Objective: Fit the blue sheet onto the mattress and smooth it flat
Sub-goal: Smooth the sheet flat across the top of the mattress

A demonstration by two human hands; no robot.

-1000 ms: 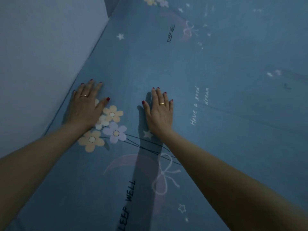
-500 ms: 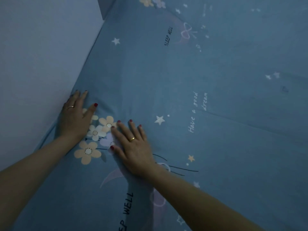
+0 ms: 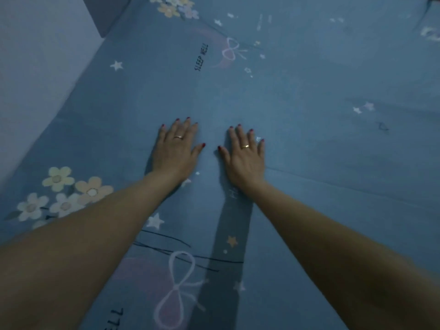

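Currently both hands flat on blue sheet [image 3: 309, 163], palms down, near centre of frame. Left hand [image 3: 177, 152] just left of centre; fingers [image 3: 188, 126] spread apart, gripping nothing, thumb angled out to the right; ring [image 3: 178, 137] on one finger. Right hand [image 3: 246, 156] just beside it, not touching; fingers [image 3: 239, 134] slightly apart, pressed against the fabric, clamped on nothing; second ring [image 3: 245, 146] visible. Thumb tips pointing toward each other with a narrow gap of sheet between. Nails painted dark red on both. Forearms entering from lower left and lower right corners, bare.

Sheet spread over the bed, filling nearly all of the frame. Print: flower cluster [image 3: 64, 194] at left edge, partly covered by the left forearm; another flower cluster [image 3: 176, 7] at top centre; "SLEEP WELL" lettering [image 3: 201, 57] above the hands; bow outline [image 3: 177, 289] at lower centre between the forearms; scattered small stars. Shallow crease [image 3: 345, 184] running from beside the right wrist toward right edge of frame. Fabric around the hands otherwise lying flat. Pale wall [image 3: 38, 75] at upper left, meeting the sheet's edge along a diagonal line. Mattress itself not visible under the sheet. Lighting dim, bluish.
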